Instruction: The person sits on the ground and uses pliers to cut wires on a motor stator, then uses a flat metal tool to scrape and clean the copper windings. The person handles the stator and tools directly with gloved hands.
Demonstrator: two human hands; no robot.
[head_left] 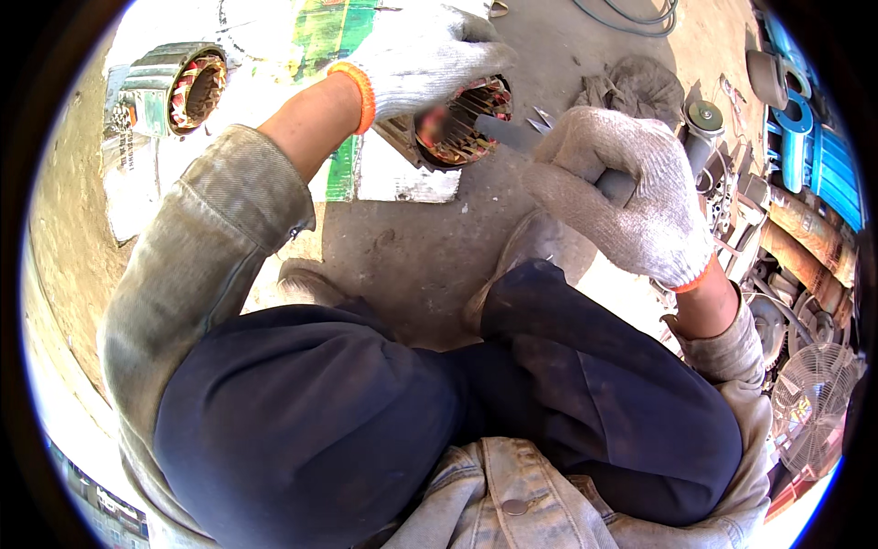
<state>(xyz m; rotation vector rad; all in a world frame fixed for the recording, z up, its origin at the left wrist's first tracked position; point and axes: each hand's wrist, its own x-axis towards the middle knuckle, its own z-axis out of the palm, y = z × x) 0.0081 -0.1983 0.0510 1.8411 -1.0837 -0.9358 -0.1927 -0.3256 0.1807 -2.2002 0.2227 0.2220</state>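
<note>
Both hands wear white knit gloves with orange cuffs. My left hand [430, 69] is curled just over a motor stator [462, 146] with copper-coloured windings and red insulation, at the top centre; whatever its fingers grip is hidden. My right hand [613, 183] is closed at the right, apart from that stator; what is inside it is unclear. Pointed metal tool tips [540, 119] show beside its fingers. A second stator [151, 96] in a green-grey housing lies at the upper left on white and green cardboard [407, 183].
My bent legs and shoes are below. A crumpled grey cloth [640, 82], a cable [622, 23] and an angle grinder [704, 123] lie at the upper right. Blue metal parts [828, 169], rusty tubes [814, 220] and a wire-guarded fan [814, 403] crowd the right edge, on the concrete floor [402, 265].
</note>
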